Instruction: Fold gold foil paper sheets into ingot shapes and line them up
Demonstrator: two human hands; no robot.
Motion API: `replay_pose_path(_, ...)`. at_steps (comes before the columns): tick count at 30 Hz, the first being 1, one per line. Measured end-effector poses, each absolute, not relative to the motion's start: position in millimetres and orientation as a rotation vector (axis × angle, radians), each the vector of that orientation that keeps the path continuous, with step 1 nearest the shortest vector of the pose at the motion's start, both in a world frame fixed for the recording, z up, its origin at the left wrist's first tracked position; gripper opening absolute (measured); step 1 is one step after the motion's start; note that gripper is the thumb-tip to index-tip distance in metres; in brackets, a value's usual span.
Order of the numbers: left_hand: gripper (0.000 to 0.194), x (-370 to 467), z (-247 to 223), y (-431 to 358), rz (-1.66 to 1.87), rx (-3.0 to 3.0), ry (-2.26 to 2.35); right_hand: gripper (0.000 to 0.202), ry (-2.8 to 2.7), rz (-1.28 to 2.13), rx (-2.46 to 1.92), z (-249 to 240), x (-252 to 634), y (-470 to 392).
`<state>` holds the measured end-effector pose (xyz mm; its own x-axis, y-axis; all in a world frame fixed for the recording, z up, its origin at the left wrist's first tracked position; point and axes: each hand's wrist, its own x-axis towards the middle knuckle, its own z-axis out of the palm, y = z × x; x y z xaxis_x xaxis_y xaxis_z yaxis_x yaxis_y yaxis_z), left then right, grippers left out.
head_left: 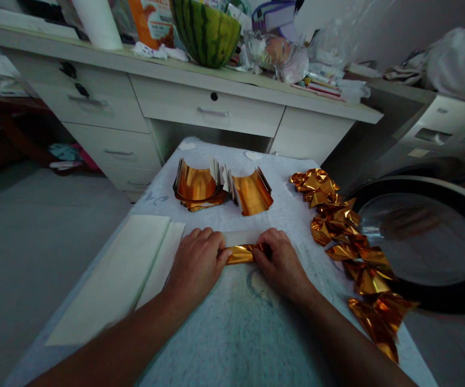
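Note:
Both of my hands meet over a sheet of gold foil paper (241, 255) at the middle of the cloth-covered table. My left hand (200, 259) pinches its left end, thumb in front. At the right end, my right hand (279, 260) has its fingers curled on the foil. A whitish strip (240, 237) shows just behind the gold, between the hands; whether it is the same sheet's back I cannot tell. Farther back lie two stacks of curved gold foil sheets, the left stack (197, 185) and the right stack (252, 193).
Folded gold foil pieces (337, 220) line the table's right edge. White paper sheets (115, 274) lie at the left. A washing machine's open door (429, 231) stands close on the right. Behind is a white desk (208, 110) bearing a cut watermelon (206, 32).

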<state>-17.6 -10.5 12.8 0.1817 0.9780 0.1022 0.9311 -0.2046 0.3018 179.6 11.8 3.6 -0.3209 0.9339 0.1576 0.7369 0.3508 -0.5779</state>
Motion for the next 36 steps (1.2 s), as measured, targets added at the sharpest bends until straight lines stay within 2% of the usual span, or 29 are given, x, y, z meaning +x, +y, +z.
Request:
replay_pose_path(4, 0.009, -18.2, 13.7, -8.4, 0.400, 2.303, 1.759, 0.008, -2.159, 0.549, -1.444, 2.3, 180.0, 11.5)
replay_pose_path(13, 0.027, 2.2, 20.8, -41.8, -0.011, 2.678, 1.696, 0.009, -2.159, 0.540, -1.445, 1.6, 180.1, 12.7)
replay_pose_path(18, 0.035, 11.9, 0.5, -62.8, 0.175, 2.923, 1.785, 0.008, -2.171, 0.538, -1.436, 0.2, 180.9, 12.6)
replay_pose_path(36, 0.042, 10.0, -14.4, -66.3, 0.272, 2.914, 1.672, 0.011, -2.162, 0.541, -1.414, 2.2, 180.6, 11.7)
